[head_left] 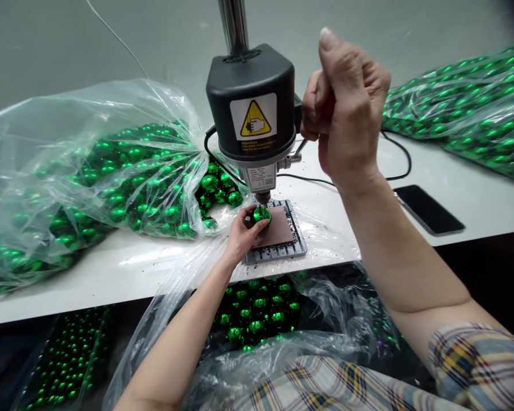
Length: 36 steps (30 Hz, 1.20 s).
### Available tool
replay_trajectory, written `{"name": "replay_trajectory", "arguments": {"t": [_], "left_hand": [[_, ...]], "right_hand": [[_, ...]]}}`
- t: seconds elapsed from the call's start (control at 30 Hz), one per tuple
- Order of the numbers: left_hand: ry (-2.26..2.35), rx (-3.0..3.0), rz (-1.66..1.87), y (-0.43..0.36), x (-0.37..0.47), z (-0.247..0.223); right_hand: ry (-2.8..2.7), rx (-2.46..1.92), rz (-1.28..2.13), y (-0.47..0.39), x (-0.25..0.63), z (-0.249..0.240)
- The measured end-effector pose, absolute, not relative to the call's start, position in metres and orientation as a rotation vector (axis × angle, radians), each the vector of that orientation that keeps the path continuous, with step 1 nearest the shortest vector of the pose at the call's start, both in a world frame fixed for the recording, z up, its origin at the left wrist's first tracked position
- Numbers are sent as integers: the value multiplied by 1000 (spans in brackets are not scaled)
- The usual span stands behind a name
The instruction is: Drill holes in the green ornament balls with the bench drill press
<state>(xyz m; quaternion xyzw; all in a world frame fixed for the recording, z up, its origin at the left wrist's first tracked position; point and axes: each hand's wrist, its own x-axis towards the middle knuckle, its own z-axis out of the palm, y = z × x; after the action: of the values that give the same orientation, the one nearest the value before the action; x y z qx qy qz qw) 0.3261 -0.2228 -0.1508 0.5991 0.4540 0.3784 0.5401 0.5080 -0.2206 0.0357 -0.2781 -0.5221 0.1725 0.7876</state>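
Under the chuck of a small black drill press (251, 103), my left hand (242, 231) pinches a shiny green ball (261, 215) between thumb and fingers. The ball sits over a flat brownish board (278, 225) on the grey slotted base (300, 245), which is littered with dark specks. Raised at the right of the drill head, my right hand (346, 103) is closed around the end of the feed lever (300, 149). Most of the grip is hidden inside the fingers. The drill bit's tip meets or hovers just above the ball; I cannot tell which.
A clear bag of green balls (145, 182) spills open at left. Another full bag (466, 108) lies at back right. A phone (430, 209) and a black cable (405, 154) rest on the white table (132, 262). Below its edge, an open bag holds more green balls (257, 311).
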Motion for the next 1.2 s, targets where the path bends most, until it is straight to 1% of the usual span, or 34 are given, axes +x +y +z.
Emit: {"name": "replay_trajectory", "arguments": {"t": [0.23, 0.5, 0.83, 1.2], "left_hand": [[1117, 1635, 890, -234, 331, -160], [1094, 1615, 952, -238, 331, -167], [1054, 1641, 956, -235, 329, -175], [1063, 1629, 953, -237, 330, -171]], "right_hand": [[-1128, -577, 365, -220, 509, 34], [-1149, -474, 333, -224, 509, 25], [-1123, -537, 254, -265, 497, -6], [-1213, -400, 19, -252, 502, -44]]}}
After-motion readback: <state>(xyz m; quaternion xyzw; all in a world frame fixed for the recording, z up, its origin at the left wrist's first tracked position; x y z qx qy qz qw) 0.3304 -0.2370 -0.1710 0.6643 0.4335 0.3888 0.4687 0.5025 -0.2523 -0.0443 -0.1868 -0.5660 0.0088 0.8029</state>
